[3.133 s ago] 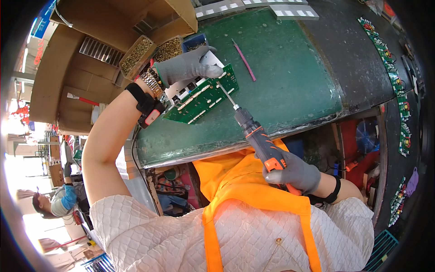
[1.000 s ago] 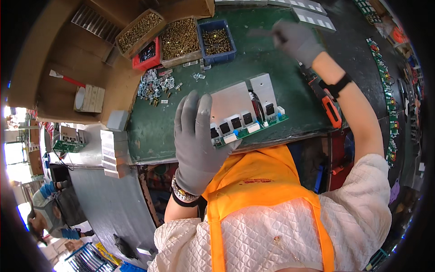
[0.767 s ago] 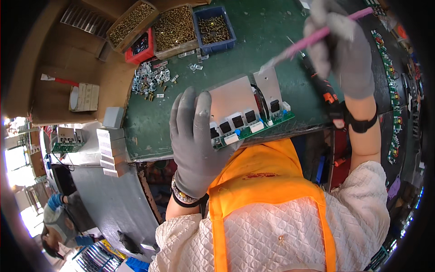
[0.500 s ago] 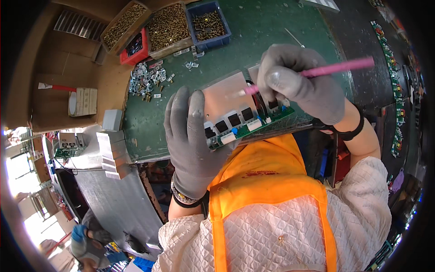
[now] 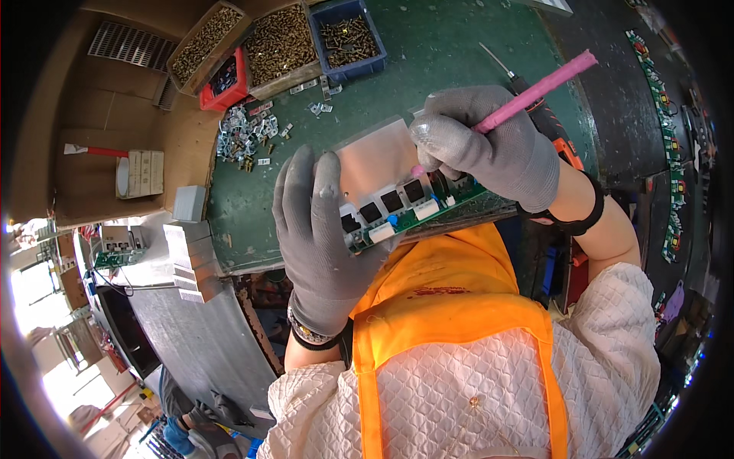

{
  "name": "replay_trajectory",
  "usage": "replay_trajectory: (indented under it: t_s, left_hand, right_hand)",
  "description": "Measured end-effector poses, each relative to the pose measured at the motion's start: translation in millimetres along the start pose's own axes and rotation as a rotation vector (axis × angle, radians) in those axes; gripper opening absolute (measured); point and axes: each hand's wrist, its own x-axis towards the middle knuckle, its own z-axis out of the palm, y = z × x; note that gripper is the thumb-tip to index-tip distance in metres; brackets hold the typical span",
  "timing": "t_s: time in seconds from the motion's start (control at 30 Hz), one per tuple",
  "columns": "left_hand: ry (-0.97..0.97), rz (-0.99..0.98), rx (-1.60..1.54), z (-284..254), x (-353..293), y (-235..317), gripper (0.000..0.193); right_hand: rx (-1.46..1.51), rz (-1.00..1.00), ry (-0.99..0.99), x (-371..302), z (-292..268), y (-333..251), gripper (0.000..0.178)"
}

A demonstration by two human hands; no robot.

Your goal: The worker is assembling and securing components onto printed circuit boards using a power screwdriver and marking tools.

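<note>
My left hand (image 5: 325,229), in a grey glove, grips the left end of a green circuit board (image 5: 451,202) backed by a flat metal plate (image 5: 375,161). Square black components (image 5: 391,201) sit in a row along the plate, beside white blocks and a blue part on the board. My gloved right hand (image 5: 493,145) is closed round a slim pink-handled brush (image 5: 547,88). Its pink lower end is over the plate, close to the black components; the bristles are hard to make out. The right end of the board is partly hidden under my right hand.
Bins of brass screws (image 5: 283,46) and a blue bin (image 5: 350,50) stand at the back. Small metal clips (image 5: 241,134) lie loose on the green table (image 5: 245,229). A black-and-orange screwdriver (image 5: 547,122) lies behind my right hand. Another person's gloved hand (image 5: 202,413) shows lower left.
My right hand has shifted slightly left and toward me. The brush is now tilted more steeply, its tip nearer the black components. More of the screwdriver shows. The left hand stays on the board.
</note>
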Motion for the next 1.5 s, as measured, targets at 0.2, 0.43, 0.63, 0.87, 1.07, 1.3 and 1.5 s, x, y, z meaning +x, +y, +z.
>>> replay_trajectory:
  t_s: [0.2,0.43,0.63,0.87,1.07,1.3,1.5]
  left_hand:
    - [0.004,0.014,0.015,0.7,0.5,0.0,0.092]
    - [0.004,-0.013,-0.013,0.1,-1.1,1.5,0.091]
    - [0.011,-0.025,-0.027,1.1,0.0,3.4,0.09]
    - [0.01,-0.001,0.009,0.8,0.9,1.2,0.09]
    - [0.033,0.011,0.01,3.0,-0.1,-0.1,0.091]
    - [0.018,-0.013,0.002,1.6,1.2,2.4,0.092]
    - [0.014,0.002,-0.007,0.9,1.1,0.8,0.093]
  right_hand:
    - [-0.093,0.02,-0.024,2.4,-2.5,-2.3,0.035]
    - [0.014,-0.006,-0.04,0.7,-2.6,0.9,0.03]
    - [-0.029,0.004,-0.046,1.7,-3.7,0.4,0.033]
    - [-0.006,0.007,-0.025,2.0,-3.9,2.4,0.033]
    - [-0.024,0.016,-0.04,0.0,-2.5,0.9,0.034]
    - [-0.002,0.019,-0.017,0.2,-2.3,1.3,0.036]
    - [-0.033,0.026,0.003,2.1,-2.3,-0.4,0.035]
